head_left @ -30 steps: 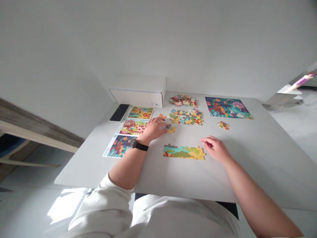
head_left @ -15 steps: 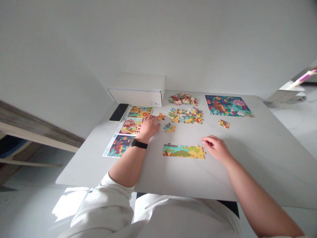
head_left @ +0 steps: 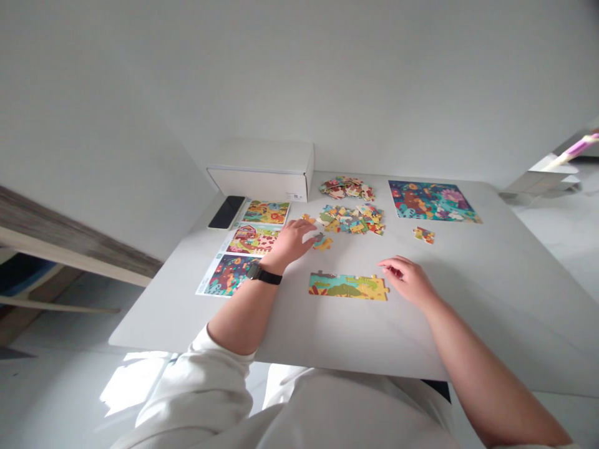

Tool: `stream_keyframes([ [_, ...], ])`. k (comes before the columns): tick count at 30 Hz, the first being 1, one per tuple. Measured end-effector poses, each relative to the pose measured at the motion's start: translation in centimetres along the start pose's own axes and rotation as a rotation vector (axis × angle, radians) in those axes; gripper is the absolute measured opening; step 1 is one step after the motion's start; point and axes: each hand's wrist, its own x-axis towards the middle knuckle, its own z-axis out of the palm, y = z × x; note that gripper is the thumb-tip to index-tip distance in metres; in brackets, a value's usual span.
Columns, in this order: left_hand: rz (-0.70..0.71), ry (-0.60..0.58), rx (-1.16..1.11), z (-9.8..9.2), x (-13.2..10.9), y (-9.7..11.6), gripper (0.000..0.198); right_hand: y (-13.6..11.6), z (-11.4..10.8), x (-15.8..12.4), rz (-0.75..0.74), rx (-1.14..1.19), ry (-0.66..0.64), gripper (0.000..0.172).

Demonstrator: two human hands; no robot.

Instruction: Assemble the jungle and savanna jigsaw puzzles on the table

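Note:
My left hand [head_left: 296,241], with a black watch on its wrist, is open above the left side of the table. Its fingertips reach the edge of a blue, grey and yellow cluster of puzzle pieces [head_left: 324,242]. An orange puzzle piece [head_left: 307,218] lies just beyond the fingers, partly hidden. My right hand [head_left: 410,278] rests on the table with its fingers loosely curled and apart, and no held thing shows. Left of it lies a joined strip of puzzle [head_left: 347,288] with green animals on turquoise and yellow.
Two heaps of loose pieces, a nearer one [head_left: 353,219] and a farther one [head_left: 346,188], lie mid-table. A finished dark puzzle [head_left: 435,201] and a small joined bit [head_left: 423,235] are rightward. Picture cards [head_left: 266,212], a phone [head_left: 226,212] and a white box [head_left: 259,184] stand left.
My left hand has moved right, from beside the orange piece to the blue and yellow cluster. My right hand has stayed nearly still beside the strip.

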Motion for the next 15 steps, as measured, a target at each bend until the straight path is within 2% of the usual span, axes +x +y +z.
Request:
stream_keyframes([
  [2,0.109,-0.087,-0.047,0.1,0.0,0.4,0.03,0.1,0.1,0.1,0.015,0.007,0.016,0.024],
  [4,0.134,-0.139,-0.044,0.2,0.0,0.6,0.024,0.3,0.1,0.2,0.028,0.007,0.049,0.025],
  [9,0.08,-0.055,0.005,0.5,0.2,1.4,0.028,0.4,0.1,0.4,0.016,-0.008,0.174,0.025],
  [12,0.138,-0.101,-0.009,1.0,0.5,2.3,0.037,0.5,0.0,0.6,0.017,-0.002,0.208,0.024],
  [15,0.162,-0.149,-0.034,1.3,0.8,2.8,0.034,0.6,0.0,0.8,0.022,0.022,0.229,0.024],
])
